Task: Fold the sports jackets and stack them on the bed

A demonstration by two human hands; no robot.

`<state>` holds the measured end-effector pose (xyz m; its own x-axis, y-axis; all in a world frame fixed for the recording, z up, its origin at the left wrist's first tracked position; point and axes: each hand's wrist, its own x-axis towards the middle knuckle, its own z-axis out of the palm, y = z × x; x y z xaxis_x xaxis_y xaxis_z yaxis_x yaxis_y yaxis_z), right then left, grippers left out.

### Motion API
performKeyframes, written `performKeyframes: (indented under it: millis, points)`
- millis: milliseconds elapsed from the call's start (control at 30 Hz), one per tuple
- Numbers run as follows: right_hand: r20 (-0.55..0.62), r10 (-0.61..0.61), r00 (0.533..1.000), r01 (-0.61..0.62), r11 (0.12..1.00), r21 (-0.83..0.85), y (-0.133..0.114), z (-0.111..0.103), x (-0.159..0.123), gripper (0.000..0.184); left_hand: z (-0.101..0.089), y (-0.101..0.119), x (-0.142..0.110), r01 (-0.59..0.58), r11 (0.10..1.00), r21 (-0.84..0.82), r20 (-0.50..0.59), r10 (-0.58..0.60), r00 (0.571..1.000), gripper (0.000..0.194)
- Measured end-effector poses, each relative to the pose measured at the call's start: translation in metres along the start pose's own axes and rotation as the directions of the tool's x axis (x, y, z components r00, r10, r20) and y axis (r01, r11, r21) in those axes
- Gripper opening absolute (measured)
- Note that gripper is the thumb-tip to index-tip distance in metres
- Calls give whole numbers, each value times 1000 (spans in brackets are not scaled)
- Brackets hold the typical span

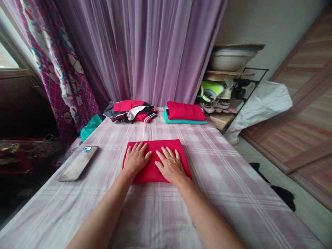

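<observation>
The left hand (136, 160) and the right hand (171, 166) lie flat and spread upon a folded red garment (153, 171) on the plaid-covered surface (233, 197).

Right of the folded red cloth (153, 173), at 3 o'clock, the desk (220, 173) offers free room out to its edge. At 9, a strip runs beside the left hand (137, 159) until the phone (77, 166) blocks it. Toward 12, open plaid narrows to a slot between the clothes heap (124, 106) at 11 and the folded stack (185, 111) at 1 — the purple curtain (160, 52) closes it. At 6, the forearms (107, 207) flank a gap.
</observation>
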<state>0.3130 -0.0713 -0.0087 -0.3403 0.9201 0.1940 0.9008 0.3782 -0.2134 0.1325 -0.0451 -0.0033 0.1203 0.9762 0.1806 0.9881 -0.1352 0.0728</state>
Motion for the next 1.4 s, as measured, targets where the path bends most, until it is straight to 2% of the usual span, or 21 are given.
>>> performKeyframes:
  millis: [333, 1400]
  points:
    - [-7, -5, 1000, 5, 1000, 2, 1, 3, 0, 51, -3, 3, -1, 37, 999, -27, 3, -37, 999, 56]
    - [-132, -20, 991, 21, 1000, 3, 1, 11, -2, 46, 3, -2, -3, 25, 993, -117, -102, -37, 994, 46]
